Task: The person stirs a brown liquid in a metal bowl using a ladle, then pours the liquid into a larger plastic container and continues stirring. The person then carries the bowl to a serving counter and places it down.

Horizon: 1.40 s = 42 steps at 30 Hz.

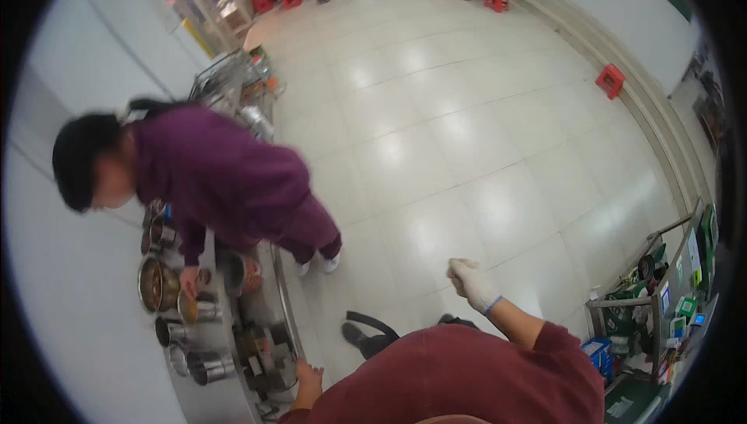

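Note:
My left hand (309,378), bare, hangs low beside the metal front edge (286,307) of the steel counter. Its fingers look slightly apart and nothing shows in them; I cannot tell whether it touches the edge. My right hand (471,284) wears a white glove with a blue cuff. It is held out over the tiled floor (420,237), fingers curled in, with no object visible. On the counter to my left stand several steel containers (213,367) and a large steel bowl (159,284) with brownish contents.
A person in purple (233,173) leans over the counter, one hand at a container of yellowish contents (188,307). A cluttered metal stand (621,302) is on my right. One red stool (610,81) stands near the right wall; people sit at the far end.

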### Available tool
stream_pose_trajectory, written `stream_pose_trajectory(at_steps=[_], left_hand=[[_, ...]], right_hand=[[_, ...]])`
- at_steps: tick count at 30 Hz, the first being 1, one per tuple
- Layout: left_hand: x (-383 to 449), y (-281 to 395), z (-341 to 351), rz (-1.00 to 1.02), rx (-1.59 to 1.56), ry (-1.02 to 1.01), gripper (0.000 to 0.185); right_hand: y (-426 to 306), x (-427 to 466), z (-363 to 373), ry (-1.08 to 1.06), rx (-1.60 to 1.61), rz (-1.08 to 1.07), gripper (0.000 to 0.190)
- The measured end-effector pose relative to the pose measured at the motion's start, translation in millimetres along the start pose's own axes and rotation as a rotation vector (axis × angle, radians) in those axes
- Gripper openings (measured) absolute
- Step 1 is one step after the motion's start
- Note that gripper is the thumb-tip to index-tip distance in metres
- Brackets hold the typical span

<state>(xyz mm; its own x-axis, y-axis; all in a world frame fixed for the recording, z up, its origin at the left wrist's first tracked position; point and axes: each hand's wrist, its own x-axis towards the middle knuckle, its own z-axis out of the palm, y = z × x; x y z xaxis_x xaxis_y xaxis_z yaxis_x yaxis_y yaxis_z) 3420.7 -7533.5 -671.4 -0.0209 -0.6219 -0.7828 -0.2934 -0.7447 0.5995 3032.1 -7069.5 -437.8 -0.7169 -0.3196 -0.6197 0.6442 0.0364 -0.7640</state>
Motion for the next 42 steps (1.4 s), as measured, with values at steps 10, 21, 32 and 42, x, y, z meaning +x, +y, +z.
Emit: stream_pose_trajectory(at_steps=[10,21,32,42], left_hand=[[-114.0,4.6,447.0,0.1,0.599,-0.558,0.076],[-813.1,-285.9,1056.5,0.988,0.817,-2.004,0.08],[-1116.5,-621.5,1183.9,-0.059,1.412,-2.276,0.115],[-1283.9,-838.3,1440.9,0.181,1.661,-2.239,0.091]], right_hand=[[-176.8,-30.6,-364.5,-0.15,1.171,-0.753,0.087],[-268.2,-97.9,-689.6,0.739,1.128,-1.136,0.076],[-334.1,-76.4,-1057.8,1.351,1.115,-1.167,0.056],[-400.6,-94.1,-1421.8,1.679,0.505,-0.878,0.041]])
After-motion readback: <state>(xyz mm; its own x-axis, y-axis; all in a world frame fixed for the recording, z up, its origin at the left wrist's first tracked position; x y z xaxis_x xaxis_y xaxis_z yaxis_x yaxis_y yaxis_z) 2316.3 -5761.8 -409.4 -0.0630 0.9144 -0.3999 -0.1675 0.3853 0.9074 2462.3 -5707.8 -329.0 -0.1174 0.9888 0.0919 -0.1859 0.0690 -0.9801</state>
